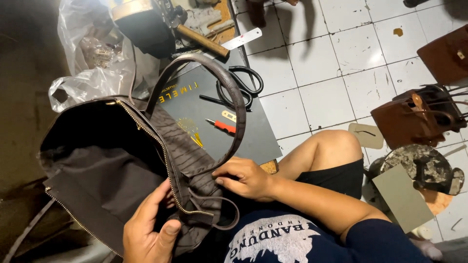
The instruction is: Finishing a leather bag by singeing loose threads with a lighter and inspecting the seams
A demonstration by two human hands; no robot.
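A dark brown croc-textured handbag (190, 151) lies open across my lap, its grey lining (97, 175) and gold zipper (161, 151) showing. My left hand (148, 231) grips the bag's near edge by the zipper, thumb on the outside and fingers reaching inside. My right hand (243, 178) pinches the bag's outer wall where the curved handle (229, 87) meets the body. A thin brown strap (226, 214) loops below that hand.
A black flat board (263, 141) on the white tile floor carries black scissors (241, 85) and a red-handled cutter (222, 125). A hammer (200, 40) and clear plastic bags (92, 53) sit behind. Brown bags (414, 117) and a round block (424, 168) stand to the right.
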